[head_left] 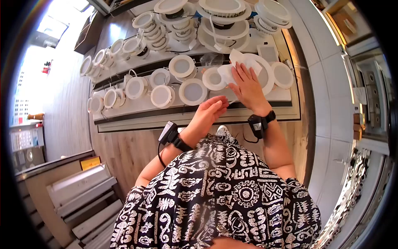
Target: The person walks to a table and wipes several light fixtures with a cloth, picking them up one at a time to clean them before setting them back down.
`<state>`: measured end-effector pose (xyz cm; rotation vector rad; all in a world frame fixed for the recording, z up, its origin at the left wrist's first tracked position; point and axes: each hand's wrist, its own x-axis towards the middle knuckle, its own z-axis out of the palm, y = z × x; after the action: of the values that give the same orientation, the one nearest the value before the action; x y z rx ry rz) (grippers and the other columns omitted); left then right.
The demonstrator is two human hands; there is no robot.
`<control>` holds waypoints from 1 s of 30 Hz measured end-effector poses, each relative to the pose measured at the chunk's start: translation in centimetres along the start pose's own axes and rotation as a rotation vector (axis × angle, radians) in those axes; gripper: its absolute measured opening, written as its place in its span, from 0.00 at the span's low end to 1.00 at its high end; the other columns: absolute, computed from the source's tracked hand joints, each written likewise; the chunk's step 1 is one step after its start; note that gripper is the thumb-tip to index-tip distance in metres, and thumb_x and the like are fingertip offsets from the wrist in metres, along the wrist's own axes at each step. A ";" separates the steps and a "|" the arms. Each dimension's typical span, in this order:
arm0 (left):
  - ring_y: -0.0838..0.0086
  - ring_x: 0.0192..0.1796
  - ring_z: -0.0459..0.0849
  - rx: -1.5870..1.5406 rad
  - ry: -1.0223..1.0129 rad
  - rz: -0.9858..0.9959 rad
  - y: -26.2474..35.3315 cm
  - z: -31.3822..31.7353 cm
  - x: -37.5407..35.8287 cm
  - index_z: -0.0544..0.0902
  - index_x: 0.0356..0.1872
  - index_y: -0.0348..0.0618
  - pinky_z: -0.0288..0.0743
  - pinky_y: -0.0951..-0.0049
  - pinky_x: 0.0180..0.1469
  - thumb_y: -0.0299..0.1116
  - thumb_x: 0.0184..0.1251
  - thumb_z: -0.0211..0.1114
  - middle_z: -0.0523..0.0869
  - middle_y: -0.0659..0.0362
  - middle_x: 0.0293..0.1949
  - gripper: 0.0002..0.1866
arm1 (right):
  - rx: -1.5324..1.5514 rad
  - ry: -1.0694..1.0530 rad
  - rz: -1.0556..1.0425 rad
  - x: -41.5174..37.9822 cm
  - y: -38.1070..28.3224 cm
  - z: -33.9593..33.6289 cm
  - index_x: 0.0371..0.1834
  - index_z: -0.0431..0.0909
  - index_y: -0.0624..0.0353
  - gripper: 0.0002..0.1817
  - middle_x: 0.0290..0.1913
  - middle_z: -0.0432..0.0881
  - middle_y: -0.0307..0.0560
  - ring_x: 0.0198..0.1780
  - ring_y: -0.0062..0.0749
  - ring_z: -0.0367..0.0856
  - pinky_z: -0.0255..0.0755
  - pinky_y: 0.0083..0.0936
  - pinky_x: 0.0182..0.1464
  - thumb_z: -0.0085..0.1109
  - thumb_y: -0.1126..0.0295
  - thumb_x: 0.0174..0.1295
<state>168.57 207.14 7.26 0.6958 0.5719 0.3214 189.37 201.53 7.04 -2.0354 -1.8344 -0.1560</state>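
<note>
My right hand [248, 88] lies with fingers outstretched and slightly apart on a white tissue [248, 61]. Beneath the tissue is a large round downlight [269, 74] with a white rim. My left hand [210, 111] is held lower and to the left, at the front of the display board; its fingers are curled together with the thumb against them. A thin whitish strip shows by its fingertips, and whether they grip it is hard to make out. Close to my hands are a smaller ring downlight [213, 79] and a round downlight [193, 92].
Several more round downlights [135, 88] stand in rows along the display board [248, 114]. Stacked larger lamps [224, 29] are at the back. A square panel lamp [268, 53] sits at right. White boxes [78, 186] fill a low shelf at lower left. Glass-fronted cabinets [369, 99] line the right side.
</note>
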 end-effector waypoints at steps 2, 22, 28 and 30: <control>0.72 0.57 0.81 -0.006 0.074 0.046 -0.5 1.0 0.8 0.75 0.63 0.35 0.75 0.72 0.60 0.33 0.78 0.55 0.81 0.55 0.60 0.19 | -0.022 0.015 -0.006 0.7 1.1 0.2 0.69 0.67 0.65 0.32 0.73 0.66 0.58 0.74 0.51 0.62 0.52 0.49 0.75 0.49 0.51 0.71; 0.81 0.35 0.83 0.093 0.148 -0.144 -1.4 3.3 7.5 0.81 0.54 0.50 0.70 0.82 0.32 0.37 0.76 0.58 0.87 0.67 0.42 0.11 | 0.071 -0.060 -0.071 1.6 1.8 0.3 0.67 0.69 0.63 0.29 0.73 0.66 0.56 0.75 0.54 0.59 0.48 0.52 0.76 0.48 0.52 0.72; 0.80 0.41 0.86 0.062 0.038 -0.173 -2.1 3.8 8.4 0.80 0.54 0.50 0.72 0.83 0.36 0.39 0.76 0.59 0.87 0.67 0.43 0.12 | 0.041 -0.038 0.127 1.5 2.0 0.1 0.70 0.67 0.63 0.31 0.74 0.63 0.58 0.76 0.56 0.57 0.47 0.50 0.76 0.44 0.51 0.73; 0.80 0.39 0.85 0.034 -0.001 -0.212 -2.9 3.2 9.2 0.80 0.53 0.49 0.73 0.82 0.36 0.39 0.76 0.59 0.87 0.67 0.42 0.11 | 0.082 -0.062 0.159 1.4 1.5 0.3 0.70 0.66 0.65 0.32 0.75 0.62 0.59 0.76 0.57 0.56 0.47 0.49 0.77 0.42 0.49 0.74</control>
<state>178.08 207.67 3.73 0.6610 0.6454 0.1141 191.01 202.83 6.89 -2.1389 -1.6767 0.0265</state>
